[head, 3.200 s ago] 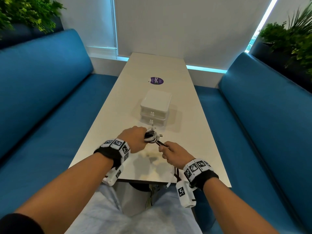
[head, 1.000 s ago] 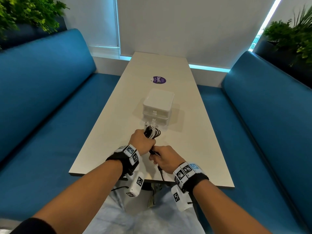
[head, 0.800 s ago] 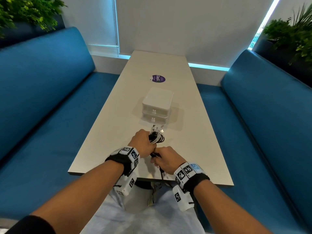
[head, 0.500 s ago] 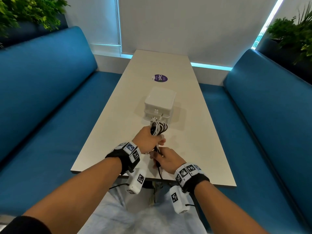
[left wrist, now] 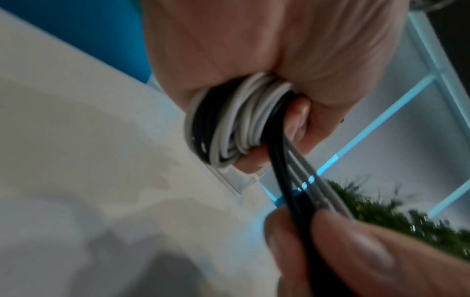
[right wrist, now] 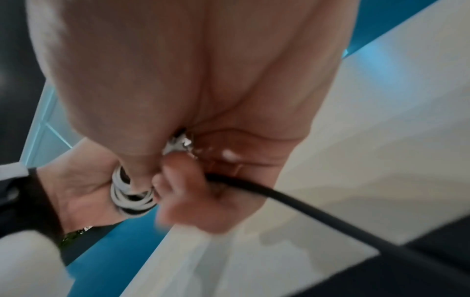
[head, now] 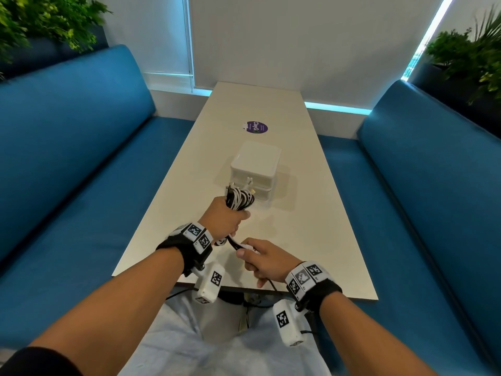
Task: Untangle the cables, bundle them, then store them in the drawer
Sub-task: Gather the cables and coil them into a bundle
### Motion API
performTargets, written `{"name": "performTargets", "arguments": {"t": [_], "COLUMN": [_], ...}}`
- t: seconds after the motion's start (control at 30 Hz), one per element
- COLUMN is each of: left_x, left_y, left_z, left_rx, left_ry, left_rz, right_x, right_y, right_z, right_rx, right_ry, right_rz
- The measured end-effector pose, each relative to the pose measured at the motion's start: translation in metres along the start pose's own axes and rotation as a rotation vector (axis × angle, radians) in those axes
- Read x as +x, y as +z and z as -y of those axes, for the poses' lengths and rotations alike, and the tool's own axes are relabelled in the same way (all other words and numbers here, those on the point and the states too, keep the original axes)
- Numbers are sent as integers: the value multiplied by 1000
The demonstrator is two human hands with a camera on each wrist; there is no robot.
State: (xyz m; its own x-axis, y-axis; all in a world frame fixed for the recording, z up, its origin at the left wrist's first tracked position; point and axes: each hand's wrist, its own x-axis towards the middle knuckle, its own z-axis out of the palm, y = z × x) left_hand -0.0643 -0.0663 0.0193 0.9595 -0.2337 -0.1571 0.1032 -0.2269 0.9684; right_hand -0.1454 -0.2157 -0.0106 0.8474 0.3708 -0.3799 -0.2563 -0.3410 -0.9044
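Black and white cables (head: 238,200) form a coiled bundle held above the near half of the desk (head: 311,229). The left hand (head: 223,222) grips the bundle in a closed fist, fingers (left wrist: 299,118) curled fully round the coils. One end of the loops projects from the fist at 12 o'clock, with small connector tips visible at the top; the other end shows beneath the fist in the left wrist view.

Loose strands run from the bundle toward 5 o'clock into the right hand (head: 267,260). The right hand pinches these strands between thumb and fingers (left wrist: 356,247), just beside the left wrist. One black strand (right wrist: 330,219) continues out of the right fist, past the near edge of the desk and downward.

A white drawer unit (head: 254,172) sits on the desk at 12 o'clock from the bundle, near it. The unit has two stacked drawers, both closed, each with a small front pull. The upper loops of the bundle overlap the unit's front in the head view; contact cannot be determined.

A round purple sticker (head: 254,127) lies on the desk at 12 o'clock from the unit. Blue bench seats (head: 81,158) flank the desk at 9 and 3 o'clock. Green plants (head: 46,20) stand behind both seat backs. Both wrists carry black bands with white marker blocks (head: 210,284).
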Motion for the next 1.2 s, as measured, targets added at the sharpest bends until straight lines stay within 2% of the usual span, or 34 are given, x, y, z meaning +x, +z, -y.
{"name": "performTargets", "arguments": {"t": [0.1, 0.17, 0.27, 0.4, 0.53, 0.67, 0.77, 0.9, 1.1, 1.2], "left_x": [-2, -3, -2, -3, -11, -16, -14, -8, -10, -10], "left_y": [-4, -6, -8, -4, 1, 3, 7, 12, 20, 23], "left_z": [2, 7, 13, 18, 19, 16, 15, 9, 2, 1], "left_rx": [294, 378, 403, 398, 431, 442, 478, 490, 438, 350], "left_ry": [78, 112, 111, 152, 207, 188, 206, 196, 213, 223], "left_rz": [96, 151, 144, 169, 278, 374, 317, 123, 118, 61], "right_x": [1, 0, -2, -4, -4, -5, -3, -3, 1, 8], "right_y": [-7, -11, -11, -12, -19, -24, -28, -29, -16, -11], "right_z": [2, 2, -1, -4, -5, -4, -6, 2, 8, 7], "right_rx": [-135, -194, -212, -297, -309, -307, -311, -413, -407, -450], "right_ry": [-5, -28, -28, -8, -34, -37, -14, 134, 118, 110], "right_rz": [-20, 7, 38, -14, -91, -82, -79, -96, -130, -146]}}
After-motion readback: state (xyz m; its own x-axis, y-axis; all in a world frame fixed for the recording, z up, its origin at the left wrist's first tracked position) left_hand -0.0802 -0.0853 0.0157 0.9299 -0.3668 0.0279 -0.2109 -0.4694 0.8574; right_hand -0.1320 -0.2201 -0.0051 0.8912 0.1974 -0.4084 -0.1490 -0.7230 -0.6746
